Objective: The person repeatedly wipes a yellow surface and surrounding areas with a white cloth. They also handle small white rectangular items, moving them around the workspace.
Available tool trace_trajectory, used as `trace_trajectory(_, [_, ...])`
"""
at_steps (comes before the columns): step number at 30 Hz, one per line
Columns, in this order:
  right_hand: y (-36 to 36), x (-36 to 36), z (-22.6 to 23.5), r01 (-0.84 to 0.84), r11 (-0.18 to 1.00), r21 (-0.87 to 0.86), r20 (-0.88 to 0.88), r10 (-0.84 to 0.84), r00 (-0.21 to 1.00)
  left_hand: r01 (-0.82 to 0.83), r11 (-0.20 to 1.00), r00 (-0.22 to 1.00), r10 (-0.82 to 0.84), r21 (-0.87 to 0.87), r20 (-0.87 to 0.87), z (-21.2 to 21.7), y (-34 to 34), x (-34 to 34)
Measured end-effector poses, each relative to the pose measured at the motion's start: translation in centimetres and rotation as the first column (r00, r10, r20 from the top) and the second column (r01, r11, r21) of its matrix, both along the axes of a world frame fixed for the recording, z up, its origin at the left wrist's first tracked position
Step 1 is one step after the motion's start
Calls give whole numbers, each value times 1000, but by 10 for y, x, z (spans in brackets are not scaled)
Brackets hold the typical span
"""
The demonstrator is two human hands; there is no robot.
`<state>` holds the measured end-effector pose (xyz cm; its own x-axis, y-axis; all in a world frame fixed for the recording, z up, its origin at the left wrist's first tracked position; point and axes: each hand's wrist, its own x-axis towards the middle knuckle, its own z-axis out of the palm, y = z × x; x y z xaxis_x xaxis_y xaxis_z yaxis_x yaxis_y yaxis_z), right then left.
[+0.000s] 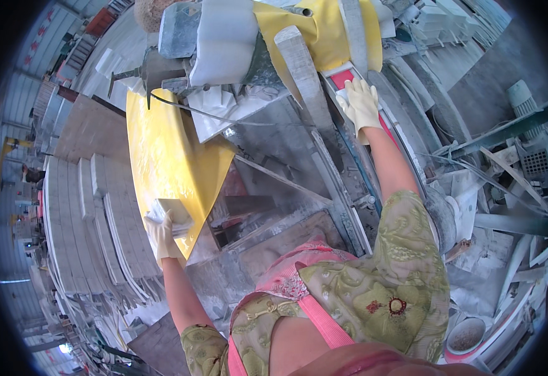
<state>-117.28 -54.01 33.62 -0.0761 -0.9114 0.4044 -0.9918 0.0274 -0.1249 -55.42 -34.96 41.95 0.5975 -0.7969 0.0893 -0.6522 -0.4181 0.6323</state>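
Observation:
Both hands wear pale cream rubber gloves. At the lower left, my left hand (162,237) is closed on a small white square block (175,213). That block is over the lower part of a wet, shiny yellow sheet (155,150), which drapes down over a support. My right arm reaches forward to the far right of centre. There my right hand (359,105) lies with fingers spread on a long narrow machine bed with a red strip (342,79). A small pale patch shows at its fingertips; I cannot tell what it is.
Beyond the yellow sheet lie white angular pieces (211,109) and a thin dark hose (224,118). A second yellow cover (318,37) hangs at the top, beside an upright grey slab (299,62). Long pale slabs (76,219) are stacked at left. A bucket (466,335) stands at lower right.

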Motion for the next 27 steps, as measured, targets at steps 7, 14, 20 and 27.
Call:
trace_trajectory(7, [103,-20,9,-74,997,-2,-15,74,997,-19,1000,995,19,-8,-96,-1,-2,-2])
trace_trajectory(14, [187,-62,33,-278,901,333,139,245,960,-17,1000,995,19,18,-98,-10,0,2])
trace_trajectory(20, [228,-68,56,-245,796,553,-123,369,921,23,995,998,-28,-93,-50,-3,5,-11])
trace_trajectory(27, [239,-39,23,33,952,305,-461,117,879,116,985,984,-132,-131,-117,7,10,-25])
